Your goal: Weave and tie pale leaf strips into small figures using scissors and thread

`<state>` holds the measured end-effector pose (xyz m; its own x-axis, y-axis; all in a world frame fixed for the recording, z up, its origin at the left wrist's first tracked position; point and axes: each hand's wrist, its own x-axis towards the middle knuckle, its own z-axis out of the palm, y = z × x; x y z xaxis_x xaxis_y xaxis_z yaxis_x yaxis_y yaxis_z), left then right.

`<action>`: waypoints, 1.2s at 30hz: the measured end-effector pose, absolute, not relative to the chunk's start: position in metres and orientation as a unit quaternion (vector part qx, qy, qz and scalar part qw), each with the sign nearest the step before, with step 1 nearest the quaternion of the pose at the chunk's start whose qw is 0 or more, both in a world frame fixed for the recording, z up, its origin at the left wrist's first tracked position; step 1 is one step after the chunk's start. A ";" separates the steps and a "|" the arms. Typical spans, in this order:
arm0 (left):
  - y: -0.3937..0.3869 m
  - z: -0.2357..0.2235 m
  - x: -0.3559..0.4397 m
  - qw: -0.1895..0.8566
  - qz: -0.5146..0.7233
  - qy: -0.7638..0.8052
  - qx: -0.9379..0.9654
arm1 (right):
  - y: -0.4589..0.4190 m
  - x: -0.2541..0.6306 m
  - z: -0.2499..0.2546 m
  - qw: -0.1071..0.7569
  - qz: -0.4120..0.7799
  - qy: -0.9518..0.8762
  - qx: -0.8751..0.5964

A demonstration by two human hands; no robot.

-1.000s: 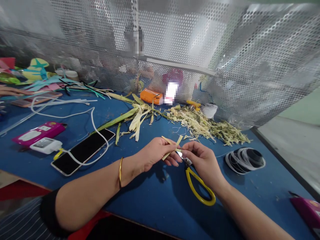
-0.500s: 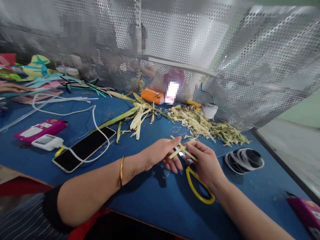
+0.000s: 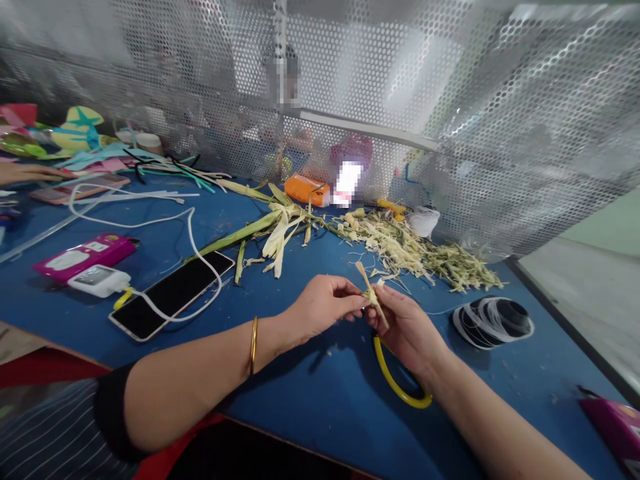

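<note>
A small knotted piece of pale green leaf strips [image 3: 373,295] is held between my two hands above the blue table. Thumb and fingers of my left hand [image 3: 327,303] pinch it from one side, with a gold bangle round that wrist. From the other side my right hand [image 3: 407,327] grips it, fingers curled. One strip end points up, another down. Scissors with a yellow handle [image 3: 400,393] show below my right hand, which hides their blades; whether they touch the hand I cannot tell.
Behind my hands lie leaf scraps [image 3: 400,247] and long leaves [image 3: 280,230]. A dark spool of white thread [image 3: 493,323] stands right. At left are a phone [image 3: 173,293], a white cable and a magenta device [image 3: 85,257]. Another person's hand [image 3: 30,175] rests far left.
The leaf piece has turned from a flat open cross to a more edge-on, upright position. My left fingers have closed in on it, and the scissors' blades are now covered.
</note>
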<state>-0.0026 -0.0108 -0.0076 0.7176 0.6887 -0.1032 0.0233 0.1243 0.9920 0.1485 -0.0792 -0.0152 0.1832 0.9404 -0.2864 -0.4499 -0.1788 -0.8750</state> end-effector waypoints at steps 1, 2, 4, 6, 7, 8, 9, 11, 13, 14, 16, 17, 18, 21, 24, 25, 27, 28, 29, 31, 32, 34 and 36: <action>-0.010 -0.007 -0.003 0.665 0.255 0.295 0.637 | -0.080 0.148 -0.014 0.585 0.582 -0.266 -0.499; -0.010 -0.006 -0.004 0.637 0.265 0.299 0.659 | -0.080 0.148 -0.012 0.578 0.576 -0.286 -0.502; -0.009 -0.003 -0.006 0.596 0.270 0.301 0.694 | -0.082 0.148 -0.008 0.564 0.568 -0.324 -0.504; -0.009 -0.001 -0.007 0.581 0.266 0.296 0.710 | -0.083 0.148 -0.006 0.556 0.565 -0.343 -0.504; -0.009 -0.001 -0.007 0.575 0.265 0.295 0.715 | -0.084 0.148 -0.006 0.555 0.563 -0.348 -0.504; -0.009 -0.001 -0.007 0.568 0.265 0.296 0.721 | -0.084 0.148 -0.006 0.553 0.561 -0.353 -0.505; -0.008 -0.002 -0.007 0.557 0.267 0.300 0.727 | -0.084 0.148 -0.006 0.552 0.555 -0.360 -0.508; -0.007 -0.005 -0.007 0.536 0.266 0.311 0.739 | -0.084 0.148 -0.006 0.550 0.535 -0.379 -0.517; -0.006 -0.006 -0.008 0.521 0.258 0.314 0.751 | -0.084 0.148 -0.006 0.547 0.514 -0.396 -0.529; -0.006 -0.005 -0.008 0.511 0.253 0.311 0.760 | -0.084 0.148 -0.005 0.545 0.505 -0.403 -0.535; -0.006 -0.003 -0.009 0.482 0.244 0.298 0.787 | -0.084 0.148 -0.004 0.539 0.485 -0.416 -0.549; -0.006 -0.002 -0.010 0.464 0.241 0.290 0.801 | -0.084 0.148 -0.004 0.535 0.476 -0.423 -0.555; -0.007 0.000 -0.010 0.448 0.239 0.282 0.814 | -0.084 0.149 -0.004 0.531 0.468 -0.429 -0.560; -0.009 0.003 -0.010 0.419 0.236 0.268 0.835 | -0.085 0.150 -0.005 0.530 0.464 -0.435 -0.561; -0.010 0.004 -0.010 0.410 0.239 0.249 0.844 | -0.086 0.151 -0.006 0.542 0.496 -0.401 -0.548; -0.010 0.004 -0.010 0.407 0.244 0.239 0.847 | -0.086 0.152 -0.006 0.543 0.514 -0.382 -0.543; -0.009 0.004 -0.009 0.397 0.251 0.217 0.856 | -0.085 0.153 -0.006 0.539 0.553 -0.344 -0.535; -0.009 0.004 -0.009 0.395 0.252 0.211 0.858 | -0.085 0.153 -0.006 0.535 0.569 -0.328 -0.532; -0.009 0.004 -0.009 0.400 0.250 0.209 0.857 | -0.085 0.154 -0.006 0.532 0.580 -0.316 -0.530; -0.008 0.003 -0.008 0.439 0.246 0.213 0.837 | -0.084 0.154 -0.004 0.534 0.587 -0.308 -0.525; -0.007 0.002 -0.007 0.474 0.245 0.218 0.817 | -0.084 0.154 -0.003 0.540 0.585 -0.310 -0.520; -0.006 0.000 -0.006 0.550 0.247 0.232 0.763 | -0.084 0.154 0.000 0.558 0.574 -0.317 -0.508; -0.004 -0.003 -0.005 0.607 0.251 0.247 0.712 | -0.085 0.155 0.003 0.569 0.557 -0.331 -0.507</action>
